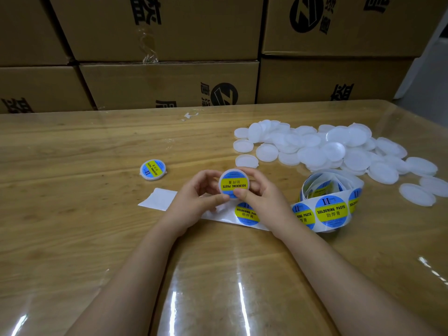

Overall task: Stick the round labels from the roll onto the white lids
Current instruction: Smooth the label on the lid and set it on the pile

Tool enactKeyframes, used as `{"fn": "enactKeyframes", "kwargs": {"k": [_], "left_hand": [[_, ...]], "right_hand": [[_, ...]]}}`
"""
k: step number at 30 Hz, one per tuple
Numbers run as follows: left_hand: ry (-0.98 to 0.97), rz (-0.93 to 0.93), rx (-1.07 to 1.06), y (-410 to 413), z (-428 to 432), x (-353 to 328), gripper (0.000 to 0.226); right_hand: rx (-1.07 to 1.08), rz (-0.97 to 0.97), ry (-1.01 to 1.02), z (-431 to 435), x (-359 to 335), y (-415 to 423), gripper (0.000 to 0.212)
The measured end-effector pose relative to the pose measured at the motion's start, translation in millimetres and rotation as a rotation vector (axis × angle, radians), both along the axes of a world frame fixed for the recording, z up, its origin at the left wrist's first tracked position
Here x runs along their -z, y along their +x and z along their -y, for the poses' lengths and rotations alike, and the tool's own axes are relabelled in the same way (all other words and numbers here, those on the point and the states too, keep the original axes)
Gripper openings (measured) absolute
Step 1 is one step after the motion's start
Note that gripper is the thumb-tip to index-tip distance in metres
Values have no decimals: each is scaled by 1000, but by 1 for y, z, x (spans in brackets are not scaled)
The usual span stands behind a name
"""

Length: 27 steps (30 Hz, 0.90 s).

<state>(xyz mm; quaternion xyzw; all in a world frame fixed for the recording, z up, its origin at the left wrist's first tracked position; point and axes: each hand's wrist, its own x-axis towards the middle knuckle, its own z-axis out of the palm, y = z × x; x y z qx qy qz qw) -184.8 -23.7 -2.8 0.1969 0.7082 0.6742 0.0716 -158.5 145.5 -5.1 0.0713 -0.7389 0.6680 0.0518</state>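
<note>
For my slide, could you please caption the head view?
Both hands hold a labelled lid beside the label roll.

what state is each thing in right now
held lid: labelled, gripped by both hands
left hand: shut on held lid
right hand: shut on held lid
lid at left: labelled, lying on table
lid pile: unlabelled
roll: partly unwound, strip trailing left

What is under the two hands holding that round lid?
Under the left hand and right hand, which hold the labelled lid, lies the white backing strip with one label showing. The hands cover the strip's middle, so anything there is hidden.
</note>
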Motion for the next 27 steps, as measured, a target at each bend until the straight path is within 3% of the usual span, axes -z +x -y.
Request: {"fn": "enactKeyframes", "kwargs": {"k": [12, 21, 27], "left_hand": [[61, -13, -48, -1, 0, 1, 18], [37, -47, -76, 2, -2, -1, 19], [14, -12, -34, 1, 0, -1, 20]], "right_hand": [[-52, 38, -98, -1, -1, 0, 35], [-76, 52, 101, 3, 0, 2, 28], [26, 48, 33, 2, 1, 0, 27]]}}
